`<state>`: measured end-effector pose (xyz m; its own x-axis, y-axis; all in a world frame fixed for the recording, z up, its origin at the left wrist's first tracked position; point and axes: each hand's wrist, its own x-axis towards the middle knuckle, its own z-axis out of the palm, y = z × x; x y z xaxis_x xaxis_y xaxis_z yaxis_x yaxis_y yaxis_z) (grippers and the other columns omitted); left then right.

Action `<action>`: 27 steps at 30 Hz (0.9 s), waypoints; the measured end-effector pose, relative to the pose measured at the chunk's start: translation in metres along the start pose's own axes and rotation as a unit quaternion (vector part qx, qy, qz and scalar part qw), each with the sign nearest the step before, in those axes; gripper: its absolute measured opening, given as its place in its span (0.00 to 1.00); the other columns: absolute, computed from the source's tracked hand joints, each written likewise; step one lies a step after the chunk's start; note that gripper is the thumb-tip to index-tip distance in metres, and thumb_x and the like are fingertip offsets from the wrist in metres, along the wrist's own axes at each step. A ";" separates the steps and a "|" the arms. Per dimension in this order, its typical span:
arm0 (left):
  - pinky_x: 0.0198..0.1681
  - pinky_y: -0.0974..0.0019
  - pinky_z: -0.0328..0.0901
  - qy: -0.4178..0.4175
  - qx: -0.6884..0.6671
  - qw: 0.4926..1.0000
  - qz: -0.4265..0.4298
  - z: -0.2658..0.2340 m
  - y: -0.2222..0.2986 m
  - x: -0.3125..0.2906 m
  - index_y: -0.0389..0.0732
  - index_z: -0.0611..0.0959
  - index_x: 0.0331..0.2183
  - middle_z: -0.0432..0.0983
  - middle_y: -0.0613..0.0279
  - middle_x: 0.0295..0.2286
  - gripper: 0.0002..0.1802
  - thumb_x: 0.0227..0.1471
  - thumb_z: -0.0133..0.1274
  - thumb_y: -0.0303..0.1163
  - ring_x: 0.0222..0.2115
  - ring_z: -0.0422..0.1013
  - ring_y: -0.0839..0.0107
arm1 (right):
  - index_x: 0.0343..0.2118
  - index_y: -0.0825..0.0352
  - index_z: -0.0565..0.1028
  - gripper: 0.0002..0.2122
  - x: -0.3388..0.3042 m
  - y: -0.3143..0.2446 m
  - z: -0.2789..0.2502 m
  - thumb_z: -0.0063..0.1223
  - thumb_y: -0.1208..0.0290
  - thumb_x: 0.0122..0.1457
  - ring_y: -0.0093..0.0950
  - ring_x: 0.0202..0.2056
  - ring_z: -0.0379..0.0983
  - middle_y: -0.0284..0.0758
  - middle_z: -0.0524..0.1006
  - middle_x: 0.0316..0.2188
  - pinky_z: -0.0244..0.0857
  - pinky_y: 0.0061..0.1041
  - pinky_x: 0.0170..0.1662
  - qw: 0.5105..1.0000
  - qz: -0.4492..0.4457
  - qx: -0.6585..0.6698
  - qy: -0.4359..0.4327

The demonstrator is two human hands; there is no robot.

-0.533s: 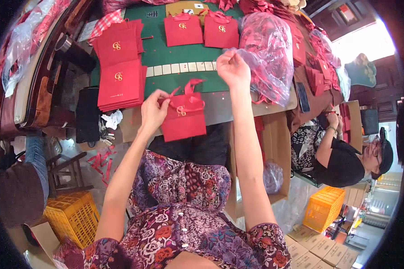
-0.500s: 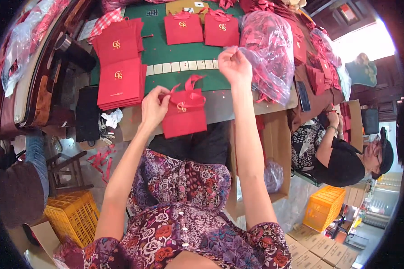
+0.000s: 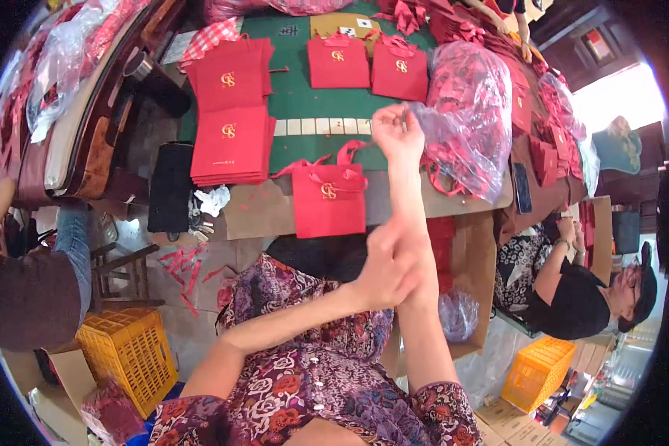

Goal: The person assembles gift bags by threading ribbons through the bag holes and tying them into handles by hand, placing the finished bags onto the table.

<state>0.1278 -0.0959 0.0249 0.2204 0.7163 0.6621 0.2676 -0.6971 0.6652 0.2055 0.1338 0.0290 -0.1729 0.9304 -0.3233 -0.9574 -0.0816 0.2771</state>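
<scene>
My left hand (image 3: 392,264) crosses over my right forearm and overlaps it near the wrist end. Motion smears its fingers, so their closure is unclear. My right hand (image 3: 398,134) is raised over the table, palm up, fingers loosely bent and apart, with nothing visible in it. Right beside it is a clear plastic bag (image 3: 470,111) full of red ribbon pieces. A small red paper gift bag (image 3: 329,208) with red ribbon handles and a gold emblem lies at the table's near edge, untouched by either hand.
Red paper bags (image 3: 230,145) are stacked on the left. Two more bags, one a red gift bag (image 3: 338,63), lie farther back. A row of white cards (image 3: 323,126) crosses the green mat. A phone (image 3: 522,187) rests at right; a person (image 3: 572,275) sits beyond, near a yellow crate (image 3: 539,372).
My left hand has let go of the small red gift bag and moved right, onto my right forearm. My right hand has turned slightly, and the whole view has shifted.
</scene>
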 end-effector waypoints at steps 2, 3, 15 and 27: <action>0.64 0.42 0.43 0.056 0.030 0.998 -0.009 0.015 -0.027 0.003 0.27 0.62 0.59 0.45 0.30 0.60 0.37 0.56 0.52 0.41 0.61 0.46 0.36 | 0.35 0.63 0.73 0.08 -0.004 0.004 -0.020 0.44 0.65 0.64 0.26 0.27 0.68 0.31 0.72 0.26 0.62 0.27 0.34 0.999 0.031 0.002 0.016; 0.64 0.42 0.43 0.064 0.017 0.996 -0.063 0.022 -0.033 0.008 0.28 0.62 0.60 0.46 0.30 0.60 0.38 0.57 0.51 0.42 0.61 0.46 0.36 | 0.34 0.63 0.73 0.08 -0.017 -0.009 -0.023 0.45 0.66 0.63 0.26 0.27 0.68 0.31 0.72 0.26 0.62 0.26 0.34 0.999 0.024 -0.008 0.030; 0.45 0.52 0.59 0.040 0.257 0.942 -0.210 -0.095 -0.125 0.062 0.45 0.78 0.46 0.72 0.56 0.41 0.20 0.48 0.58 0.29 0.44 0.66 0.55 | 0.33 0.67 0.79 0.11 -0.040 -0.067 -0.064 0.50 0.65 0.64 0.17 0.24 0.69 0.26 0.76 0.24 0.63 0.20 0.27 0.501 -0.213 -0.839 0.027; 0.37 0.54 0.60 -0.106 0.289 0.907 -0.288 -0.075 -0.188 0.060 0.45 0.82 0.31 0.79 0.62 0.20 0.11 0.43 0.65 0.34 0.31 0.73 0.60 | 0.28 0.64 0.80 0.11 -0.027 -0.016 -0.074 0.65 0.61 0.52 0.32 0.27 0.80 0.35 0.81 0.23 0.72 0.32 0.33 0.207 -0.236 -0.949 0.040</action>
<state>0.0208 0.0758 -0.0346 0.0469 0.9891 0.1395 0.8290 -0.1165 0.5469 0.2085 0.0830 -0.0338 0.1132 0.9920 0.0552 0.7734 -0.0531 -0.6316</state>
